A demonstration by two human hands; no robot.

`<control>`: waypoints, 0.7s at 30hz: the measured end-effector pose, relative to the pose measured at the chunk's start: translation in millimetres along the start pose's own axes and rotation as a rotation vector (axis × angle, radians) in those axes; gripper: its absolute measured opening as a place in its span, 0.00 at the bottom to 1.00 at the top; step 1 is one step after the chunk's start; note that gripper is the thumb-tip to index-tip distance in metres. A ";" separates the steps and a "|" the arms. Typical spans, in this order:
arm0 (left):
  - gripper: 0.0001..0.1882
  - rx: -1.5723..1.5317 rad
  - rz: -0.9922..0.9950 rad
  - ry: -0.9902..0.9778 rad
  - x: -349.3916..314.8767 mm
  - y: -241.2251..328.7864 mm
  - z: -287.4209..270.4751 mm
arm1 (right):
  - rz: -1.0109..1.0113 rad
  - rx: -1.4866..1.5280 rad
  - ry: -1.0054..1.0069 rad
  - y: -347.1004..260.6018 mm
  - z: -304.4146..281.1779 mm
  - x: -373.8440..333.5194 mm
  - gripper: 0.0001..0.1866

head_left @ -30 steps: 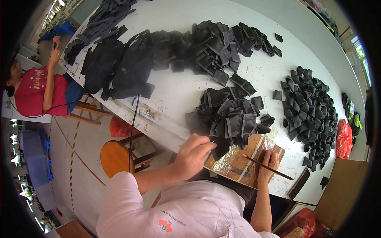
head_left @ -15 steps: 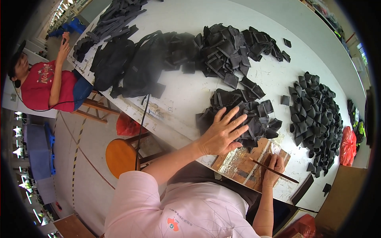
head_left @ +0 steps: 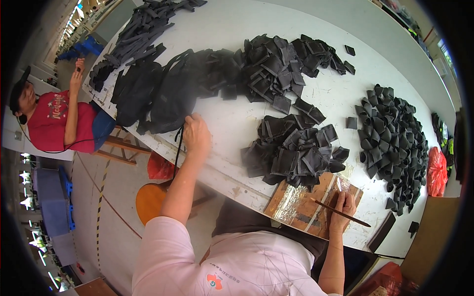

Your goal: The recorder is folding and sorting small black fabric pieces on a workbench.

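My left hand (head_left: 197, 136) is at the near edge of a black cloth bag (head_left: 170, 106), its fingers bent closed on the cloth's rim; the fingertips are partly hidden. A thin black cord (head_left: 177, 153) hangs from there past the table edge. Over a worn wooden board (head_left: 286, 201) with clear tape on it, my right hand (head_left: 344, 211) is closed round a slim brown stick (head_left: 358, 220) with a pale pointed tip. Just beyond the board lies a loose heap of flat black fabric pieces (head_left: 291, 153).
More black pieces (head_left: 271, 64) stretch along the white table (head_left: 224, 128). Folded black loops (head_left: 390, 138) are piled at right, near a red plastic bag (head_left: 436, 171). Black strips (head_left: 140, 32) lie far left. A wooden stool (head_left: 148, 202) stands below the edge; a person in red (head_left: 59, 118) sits at left.
My left hand has left the heap of fabric pieces and moved left to the black bag's edge. My right hand keeps the stick in almost the same place.
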State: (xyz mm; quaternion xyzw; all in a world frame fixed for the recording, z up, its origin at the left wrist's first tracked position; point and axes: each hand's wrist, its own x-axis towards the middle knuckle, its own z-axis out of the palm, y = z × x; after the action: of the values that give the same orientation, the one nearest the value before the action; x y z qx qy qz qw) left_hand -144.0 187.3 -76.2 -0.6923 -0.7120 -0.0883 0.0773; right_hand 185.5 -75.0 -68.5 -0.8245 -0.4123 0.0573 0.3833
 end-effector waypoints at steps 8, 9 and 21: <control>0.05 -0.062 0.002 -0.059 13.1 -0.8 -7.5 | -0.015 -0.038 -0.010 1.9 -3.2 -0.4 0.10; 0.05 -0.141 -0.012 -0.067 10.5 -1.4 -12.0 | -0.044 -0.031 0.004 3.6 -1.5 -0.3 0.10; 0.04 -1.476 -0.109 -0.408 -74.2 57.8 -83.1 | -0.012 -0.018 0.010 -1.2 -2.9 -2.0 0.10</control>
State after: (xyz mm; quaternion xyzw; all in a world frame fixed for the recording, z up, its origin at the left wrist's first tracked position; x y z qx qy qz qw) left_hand -85.1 97.3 -11.6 -0.5308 -0.5019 -0.4151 -0.5423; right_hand 184.6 -77.7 -66.1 -0.8256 -0.4159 0.0473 0.3783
